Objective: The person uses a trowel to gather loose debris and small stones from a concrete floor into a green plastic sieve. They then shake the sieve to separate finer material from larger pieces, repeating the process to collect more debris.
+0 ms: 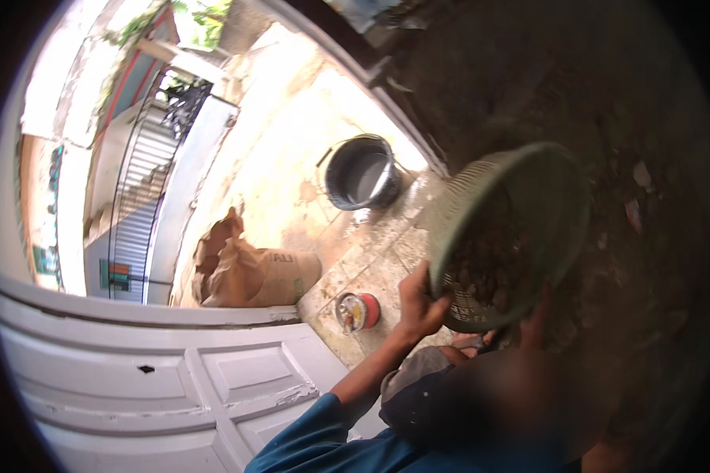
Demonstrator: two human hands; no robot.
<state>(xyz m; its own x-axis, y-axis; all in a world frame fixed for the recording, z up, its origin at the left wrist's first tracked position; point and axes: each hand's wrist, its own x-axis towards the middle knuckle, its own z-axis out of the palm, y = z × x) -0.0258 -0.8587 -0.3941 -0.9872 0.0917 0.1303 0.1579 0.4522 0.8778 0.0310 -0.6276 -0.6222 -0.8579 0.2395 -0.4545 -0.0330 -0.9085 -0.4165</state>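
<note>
My left hand (422,303) is closed around the near left rim of a green plastic basket (564,197), its thumb over the edge. The basket has slotted sides and is tilted, its mouth turned toward me. Dark brown lumps (489,264), like soil or rubble, lie inside it. My right hand (536,319) is dim and partly hidden at the near right rim, its fingers gripping the edge. Left of the basket, a small tin (359,312) with a red side holds mixed bits I cannot make out.
A black bucket (361,172) with a wire handle stands on the sunlit tiles. An opened brown paper sack (264,276) leans by the threshold. A white panelled door (134,374) is at the lower left. Dark ground with scattered debris (643,175) lies right of the doorway.
</note>
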